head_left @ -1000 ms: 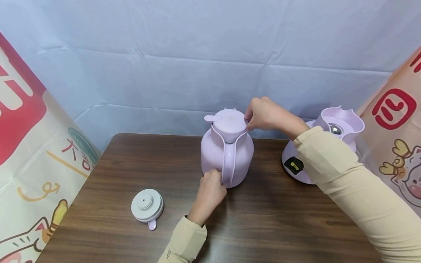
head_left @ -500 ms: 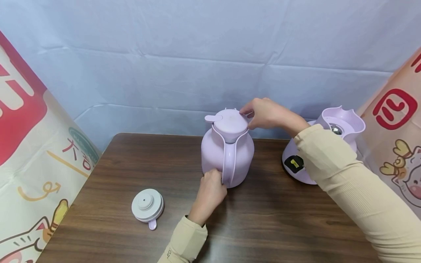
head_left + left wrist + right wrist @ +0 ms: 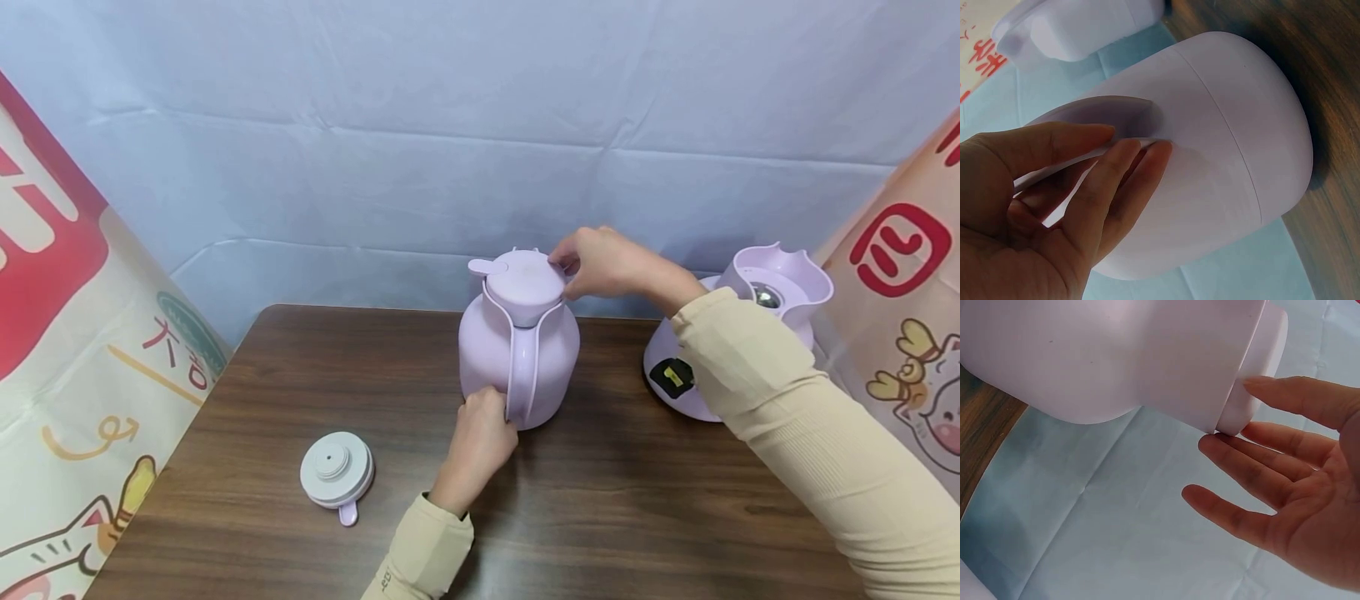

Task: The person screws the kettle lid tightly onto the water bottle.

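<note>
A lilac thermos jug (image 3: pixel 487 354) stands upright on the wooden table. Its round lid (image 3: pixel 527 279) sits in the jug's mouth, a small tab pointing left. My left hand (image 3: pixel 483 433) pinches the lower part of the jug's handle (image 3: pixel 523 367); in the left wrist view, thumb and fingers close on the handle's thin edge (image 3: pixel 1041 175). At the right side of the lid, my right hand (image 3: pixel 607 262) holds the lid's edge between thumb and index finger. The right wrist view shows that thumb (image 3: pixel 1297 397) against the lid's side (image 3: pixel 1266 356), the other fingers extended below.
A second lilac jug (image 3: pixel 806 283) without a lid stands at the right, partly behind the right sleeve (image 3: pixel 750 367). A grey-white lid (image 3: pixel 335 467) lies upside down at the left of the table (image 3: pixel 360 358). Blue cloth (image 3: pixel 375 167) hangs behind.
The right thumb and fingers have shifted on the lid's edge: the index finger spread up over the rim. The lid's tab has moved very slightly right. The left hand keeps its place.
</note>
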A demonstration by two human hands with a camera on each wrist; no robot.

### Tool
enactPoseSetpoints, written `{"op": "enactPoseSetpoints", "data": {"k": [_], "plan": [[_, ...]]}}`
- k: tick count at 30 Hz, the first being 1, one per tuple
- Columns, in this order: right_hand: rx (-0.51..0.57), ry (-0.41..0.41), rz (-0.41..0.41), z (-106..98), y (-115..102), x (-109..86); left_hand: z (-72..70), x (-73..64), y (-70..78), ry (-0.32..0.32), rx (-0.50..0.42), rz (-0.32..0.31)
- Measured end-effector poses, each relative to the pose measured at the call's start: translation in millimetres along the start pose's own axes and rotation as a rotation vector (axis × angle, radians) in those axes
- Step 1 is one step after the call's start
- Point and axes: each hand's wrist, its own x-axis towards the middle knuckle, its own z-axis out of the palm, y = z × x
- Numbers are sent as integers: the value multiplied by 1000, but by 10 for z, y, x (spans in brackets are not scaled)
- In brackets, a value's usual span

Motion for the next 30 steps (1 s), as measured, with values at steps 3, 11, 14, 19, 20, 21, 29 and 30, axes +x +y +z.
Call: {"op": "enactPoseSetpoints", "data": {"k": [3,11,14,19,20,21,29,30], "plan": [[-2,17,5,10,-1,-6,2,1,-3,0,-2,-3],[-72,79,-18,34,-31,-30,2,5,1,-15,-9,-21],[-103,91,-19,38,-44,-33,3,6,4,-12,-4,-24],[-120,89,-9,31,-63,-42,3,10,6,-7,6,-21],[-119,87,-10,28,-67,-47,3,10,6,-6,6,-20],[-119,85,-12,26,-69,-51,3,10,6,-6,8,-18],[-96,68,-5,-5,-69,-68,8,8,-1,-3,5,-14],[-88,62,2,-9,-70,-66,8,9,-2,-3,4,-15]]}}
